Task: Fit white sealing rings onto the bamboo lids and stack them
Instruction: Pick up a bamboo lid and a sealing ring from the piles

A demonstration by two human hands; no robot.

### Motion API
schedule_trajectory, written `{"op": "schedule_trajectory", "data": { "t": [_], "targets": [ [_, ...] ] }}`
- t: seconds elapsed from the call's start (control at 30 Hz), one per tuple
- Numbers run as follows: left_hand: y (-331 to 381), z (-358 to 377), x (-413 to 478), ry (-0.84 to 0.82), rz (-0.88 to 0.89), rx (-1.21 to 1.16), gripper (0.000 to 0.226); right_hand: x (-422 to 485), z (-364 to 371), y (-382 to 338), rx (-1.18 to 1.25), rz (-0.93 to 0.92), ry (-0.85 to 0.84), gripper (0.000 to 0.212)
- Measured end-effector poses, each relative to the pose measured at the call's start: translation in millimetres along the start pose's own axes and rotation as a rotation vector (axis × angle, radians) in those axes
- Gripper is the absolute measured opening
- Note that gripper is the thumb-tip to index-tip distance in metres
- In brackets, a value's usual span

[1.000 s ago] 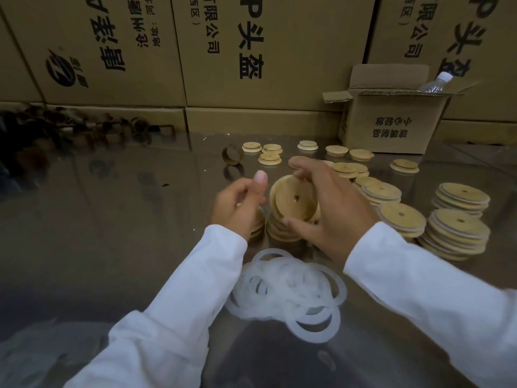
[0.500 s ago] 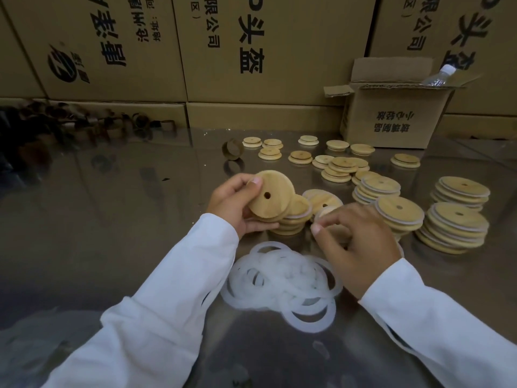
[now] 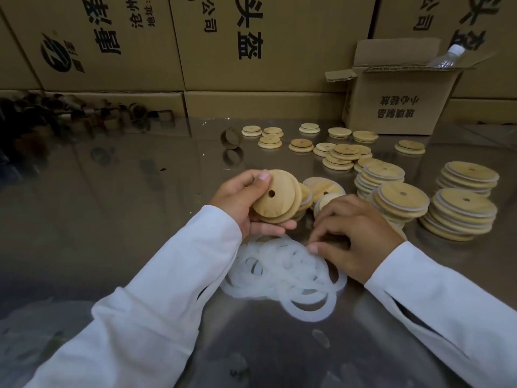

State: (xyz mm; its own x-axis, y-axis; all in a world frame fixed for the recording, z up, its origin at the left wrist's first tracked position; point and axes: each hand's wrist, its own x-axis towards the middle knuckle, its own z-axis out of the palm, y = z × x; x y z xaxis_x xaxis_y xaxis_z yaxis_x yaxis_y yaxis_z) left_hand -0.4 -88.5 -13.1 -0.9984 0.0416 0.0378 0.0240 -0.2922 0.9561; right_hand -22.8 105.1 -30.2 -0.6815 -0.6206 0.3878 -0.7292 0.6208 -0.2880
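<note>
While the left hand (image 3: 237, 203) holds a bamboo lid (image 3: 275, 196) tilted up above the worktop (image 3: 112, 219), its grip is clamped on that lid: the thumb lies across the upper edge and the fingers curl under the lower rim. The lid shows its plain round face with a small hole near the middle. Just beyond it, toward one o'clock, a low heap of lids (image 3: 324, 189) lies on the worktop. The right hand (image 3: 361, 236) rests at three o'clock of the left hand, fingers curled downward, with the thumb tip touching the near edge of the pile of white sealing rings (image 3: 282, 270); whether this grip has closed on a ring or only touches it, I cannot tell. The rings lie loose and overlapping at six o'clock of the held lid, between the two white sleeves. At three o'clock of the right hand stand stacks of lids with white rings showing at their edges: one just beside the hand (image 3: 400, 201), one behind it (image 3: 380, 175), and two further right (image 3: 458, 214) (image 3: 470, 177). Bare lids lie scattered at twelve o'clock, singly and in small piles (image 3: 300, 145), with a brown cardboard hoop (image 3: 231, 138) standing on edge to their left. An open cardboard box (image 3: 391, 107) sits at one o'clock at the back, with a plastic bottle (image 3: 447, 57) sticking out of its top. Large printed cartons (image 3: 265, 43) wall off the far side, and dark blurred clutter (image 3: 28, 121) sits at ten o'clock.
</note>
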Motion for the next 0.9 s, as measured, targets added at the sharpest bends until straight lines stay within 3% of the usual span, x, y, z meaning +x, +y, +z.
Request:
{"op": "schedule_trajectory", "data": {
  "t": [0.1,0.23,0.37,0.47,0.53,0.7,0.9],
  "targets": [
    [0,1,0,-0.029,-0.024,0.014,0.020,2,-4,0,0.046,0.004,0.097,0.008],
    [1,4,0,-0.014,-0.047,-0.006,0.023,4,-12,-4,0.416,0.155,0.315,0.022],
    [0,8,1,0.026,-0.121,-0.001,0.042,6,-9,-13,0.773,0.287,0.439,0.019],
    [-5,13,1,-0.061,-0.203,0.059,0.061,9,-3,-21,0.909,0.400,0.476,0.015],
    [-8,17,0,-0.136,-0.220,0.105,0.067,9,1,-25,0.911,0.475,0.503,0.015],
    [-16,16,-1,-0.176,-0.092,0.171,0.015,6,1,-25,0.751,0.523,0.518,0.014],
    [-17,16,0,-0.153,0.002,0.219,0.015,5,3,-28,0.603,0.435,0.497,0.004]
  ]
}}
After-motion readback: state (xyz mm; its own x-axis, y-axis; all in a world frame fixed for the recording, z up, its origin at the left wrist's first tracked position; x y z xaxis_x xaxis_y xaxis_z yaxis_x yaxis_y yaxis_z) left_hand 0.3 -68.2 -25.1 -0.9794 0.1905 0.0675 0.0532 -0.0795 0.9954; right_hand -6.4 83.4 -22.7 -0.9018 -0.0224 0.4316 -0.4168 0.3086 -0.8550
